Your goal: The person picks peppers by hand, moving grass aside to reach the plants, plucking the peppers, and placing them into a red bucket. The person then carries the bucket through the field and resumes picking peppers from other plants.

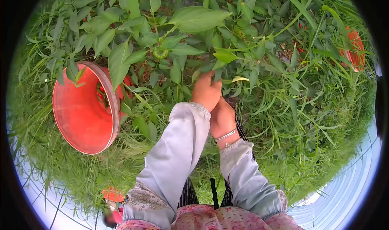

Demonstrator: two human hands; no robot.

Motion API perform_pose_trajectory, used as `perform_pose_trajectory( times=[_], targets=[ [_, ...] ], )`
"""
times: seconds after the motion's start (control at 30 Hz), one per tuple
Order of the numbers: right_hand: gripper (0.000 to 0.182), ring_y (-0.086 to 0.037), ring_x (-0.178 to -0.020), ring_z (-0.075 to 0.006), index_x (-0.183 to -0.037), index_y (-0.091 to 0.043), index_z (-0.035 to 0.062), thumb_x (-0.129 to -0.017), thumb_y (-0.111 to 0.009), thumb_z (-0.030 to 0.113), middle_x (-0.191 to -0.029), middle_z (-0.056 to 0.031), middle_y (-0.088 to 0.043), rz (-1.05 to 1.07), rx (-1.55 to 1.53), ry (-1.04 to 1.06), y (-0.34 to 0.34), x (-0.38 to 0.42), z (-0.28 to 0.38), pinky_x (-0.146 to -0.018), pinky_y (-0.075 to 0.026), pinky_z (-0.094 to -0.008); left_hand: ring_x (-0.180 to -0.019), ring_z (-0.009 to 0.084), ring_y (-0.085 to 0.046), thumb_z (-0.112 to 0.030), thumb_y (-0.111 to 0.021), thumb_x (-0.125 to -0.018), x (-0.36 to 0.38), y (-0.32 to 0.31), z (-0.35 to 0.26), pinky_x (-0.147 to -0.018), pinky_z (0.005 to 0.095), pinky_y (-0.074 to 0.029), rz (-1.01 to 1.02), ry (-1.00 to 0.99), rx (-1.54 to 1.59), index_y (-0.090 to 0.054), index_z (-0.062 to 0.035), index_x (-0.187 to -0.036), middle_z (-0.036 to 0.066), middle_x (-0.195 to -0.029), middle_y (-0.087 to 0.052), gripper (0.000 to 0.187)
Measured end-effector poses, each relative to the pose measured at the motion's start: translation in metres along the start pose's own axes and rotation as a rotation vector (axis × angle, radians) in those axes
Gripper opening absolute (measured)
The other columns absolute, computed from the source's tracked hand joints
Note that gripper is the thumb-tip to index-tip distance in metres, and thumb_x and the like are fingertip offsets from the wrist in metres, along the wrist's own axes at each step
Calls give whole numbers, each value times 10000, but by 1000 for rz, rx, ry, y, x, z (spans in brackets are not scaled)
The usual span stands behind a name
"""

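Both hands pressed together at the plant's (pixel 190 31) lower leaves. Left hand (pixel 206 93) fingers curled into foliage; what it grips is hidden. Right hand (pixel 222 118) behind it, grip unclear. Red bucket (pixel 83 112) left, in grass.

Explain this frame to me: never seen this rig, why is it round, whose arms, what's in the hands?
It is one fisheye camera worn on a person's head, looking forward and down, hence the round black border. No machine: the two arms in pale sleeves are the wearer's own. The left hand and right hand, with a bracelet at its wrist, meet low in a leafy pepper plant. Leaves hide the fingertips, so what they grip cannot be told. A small green pepper hangs above. A red bucket sits in the grass to the left.
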State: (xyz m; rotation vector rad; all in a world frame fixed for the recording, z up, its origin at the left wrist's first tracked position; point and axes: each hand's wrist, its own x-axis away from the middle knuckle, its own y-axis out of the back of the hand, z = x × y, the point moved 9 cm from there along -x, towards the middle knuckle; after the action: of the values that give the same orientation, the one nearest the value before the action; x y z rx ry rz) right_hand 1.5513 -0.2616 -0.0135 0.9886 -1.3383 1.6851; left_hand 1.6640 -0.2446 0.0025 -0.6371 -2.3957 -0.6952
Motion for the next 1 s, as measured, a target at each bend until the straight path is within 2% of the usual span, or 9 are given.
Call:
perform_pose_trajectory(
  times=[0.17,0.2,0.3,0.37,0.47,0.7,0.83,0.87,1.0],
  targets=[
    [283,-570,-974,-223,-1110,-517,39,-943,-401,236,-1078,-85,-591,30,73,-65,5,-1,-23,-859,-457,-367,-902,299,-601,-128,-599,-738,-19,-15,34,-788,341,-452,24,97,454,-568,42,-1082,211,-996,-618,386],
    [284,-570,-972,-221,-1110,-516,37,-944,-400,237,-1077,-84,-590,28,71,-71,12,-7,-32,-858,-457,-364,-862,242,-595,-80,-588,-754,-12,-11,29,-754,315,-454,24,199,559,-585,22,-1078,152,-997,-627,339],
    [247,-550,-911,-156,-1125,-498,-10,-912,-490,114,-1046,-89,-579,8,23,-41,6,-3,-25,-786,-448,-284,-977,210,-565,-26,-541,-818,-5,3,23,-871,299,-437,84,402,733,-546,38,-1119,107,-1065,-596,308],
    [240,-560,-832,-143,-1117,-508,-1,-911,-500,123,-986,-86,-595,-23,129,46,-5,7,-12,-708,-453,-268,-949,220,-594,-20,-537,-828,-5,31,0,-834,316,-481,134,321,730,-560,24,-1104,116,-1052,-605,281],
    [234,-554,-666,-126,-1124,-502,30,-935,-460,161,-851,-77,-622,-64,224,10,1,10,-5,-625,-432,-244,-883,196,-626,-21,-509,-847,-19,77,-6,-764,308,-515,175,151,485,-608,5,-1039,108,-1001,-638,218],
    [244,-554,-637,-121,-1124,-511,33,-941,-443,179,-819,-59,-621,-111,304,-27,10,12,-4,-628,-447,-251,-845,166,-624,-31,-510,-833,3,43,49,-671,267,-490,534,252,-46,-619,-28,-1048,76,-934,-632,241],
    [227,-560,-658,-126,-1074,-539,28,-935,-455,186,-830,-43,-604,-77,258,-10,8,16,-3,-642,-465,-251,-943,280,-583,-69,-648,-740,13,17,17,-787,368,-476,439,-333,-559,-578,-131,-1161,122,-1133,-554,431],
    [222,-561,-665,-129,-1060,-546,28,-933,-457,186,-834,-41,-601,-52,247,10,10,13,-3,-643,-468,-251,-971,324,-551,-143,-675,-709,13,12,13,-854,411,-444,447,-384,-647,-584,-138,-1137,125,-1114,-547,438],
    [194,-558,-684,-137,-1007,-563,27,-920,-472,174,-850,-42,-593,28,228,60,1,16,0,-648,-454,-245,-958,296,-567,-207,-664,-678,15,-2,-9,-817,426,-456,454,-672,-1013,-604,-109,-999,99,-941,-606,341]
  ],
)
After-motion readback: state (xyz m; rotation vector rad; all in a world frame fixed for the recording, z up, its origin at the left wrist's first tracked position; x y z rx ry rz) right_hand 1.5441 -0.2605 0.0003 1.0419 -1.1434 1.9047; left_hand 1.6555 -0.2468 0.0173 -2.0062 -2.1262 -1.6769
